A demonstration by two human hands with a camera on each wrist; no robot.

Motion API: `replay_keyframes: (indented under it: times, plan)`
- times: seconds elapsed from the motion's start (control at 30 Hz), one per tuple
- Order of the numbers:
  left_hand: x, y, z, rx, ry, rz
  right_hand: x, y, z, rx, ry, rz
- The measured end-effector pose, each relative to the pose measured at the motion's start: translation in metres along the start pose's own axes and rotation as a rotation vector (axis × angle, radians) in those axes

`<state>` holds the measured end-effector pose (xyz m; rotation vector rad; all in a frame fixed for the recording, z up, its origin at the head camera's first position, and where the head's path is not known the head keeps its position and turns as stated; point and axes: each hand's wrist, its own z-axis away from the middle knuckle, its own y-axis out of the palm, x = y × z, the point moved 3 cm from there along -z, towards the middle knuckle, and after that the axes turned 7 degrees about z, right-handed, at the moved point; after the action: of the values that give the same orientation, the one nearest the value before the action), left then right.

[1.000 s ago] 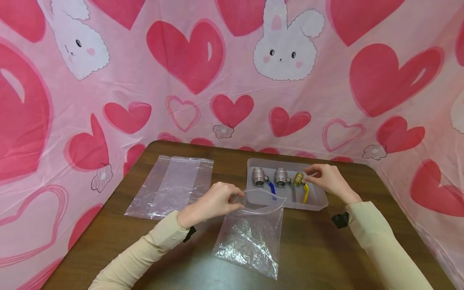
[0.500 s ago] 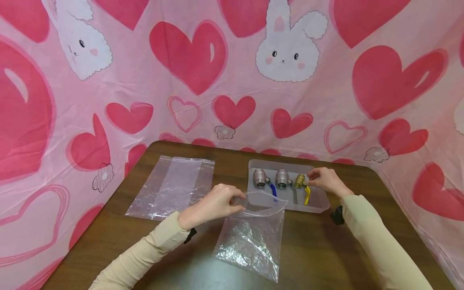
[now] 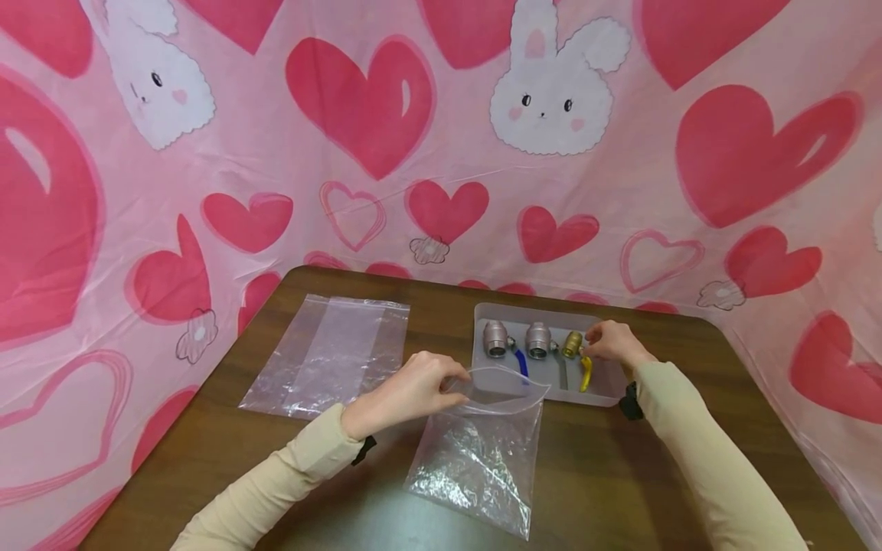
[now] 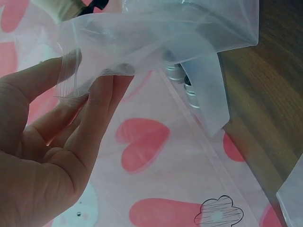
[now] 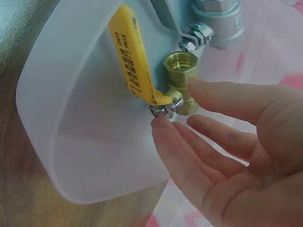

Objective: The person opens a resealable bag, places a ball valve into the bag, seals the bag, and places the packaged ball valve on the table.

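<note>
My left hand (image 3: 416, 390) holds the mouth of a clear plastic zip bag (image 3: 475, 467) by its edge. The mouth gapes, and the bag's body lies on the table. In the left wrist view, the bag's film (image 4: 142, 42) passes between the thumb and fingers. At the tray's right end, my right hand (image 3: 615, 342) is at a small brass ball valve (image 3: 572, 344) with a yellow lever (image 5: 132, 56). The thumb (image 5: 222, 97) and fingertips lie close around its body and lever nut; whether they touch it is hard to tell.
A translucent plastic tray (image 3: 606, 392) also holds a grey metal valve (image 3: 494, 339) with a blue lever and another grey valve (image 3: 537, 340) with a grey lever. Flat clear bags (image 3: 331, 352) lie on the left of the wooden table (image 3: 586, 490). A heart-patterned cloth hangs behind.
My right hand has moved slightly left and in toward the brass valve, its fingers now near the body and lever. The left hand and bag have stayed nearly still.
</note>
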<state>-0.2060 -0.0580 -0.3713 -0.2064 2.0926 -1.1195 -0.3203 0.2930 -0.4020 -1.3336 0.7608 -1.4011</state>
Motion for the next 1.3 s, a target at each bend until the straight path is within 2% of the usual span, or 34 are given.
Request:
replay_keyframes:
  times: [0.17, 0.33, 0.47, 0.67, 0.87, 1.13, 1.3]
  plan:
    - [0.0, 0.0, -0.002, 0.007, 0.009, -0.017, -0.003, 0.002, -0.006, 0.006, 0.033, 0.062]
    - [0.0, 0.001, -0.002, 0.025, -0.002, -0.007, -0.005, 0.006, -0.007, 0.054, 0.088, 0.026]
    - [0.0, 0.002, -0.002, 0.025, -0.005, -0.011, -0.005, 0.007, -0.008, 0.063, 0.092, -0.015]
    - [0.001, 0.002, -0.002, 0.032, -0.013, -0.004, -0.004, 0.009, -0.011, 0.041, 0.078, -0.017]
    - [0.001, 0.003, -0.002, 0.02, 0.006, -0.013, -0.005, 0.012, -0.012, 0.056, 0.091, -0.036]
    - [0.003, 0.005, 0.0, 0.033, -0.032, 0.015, -0.004, 0.014, -0.015, 0.064, 0.099, -0.05]
    - [0.003, 0.004, 0.0, 0.014, -0.001, -0.008, -0.001, 0.013, -0.015, 0.075, 0.101, -0.032]
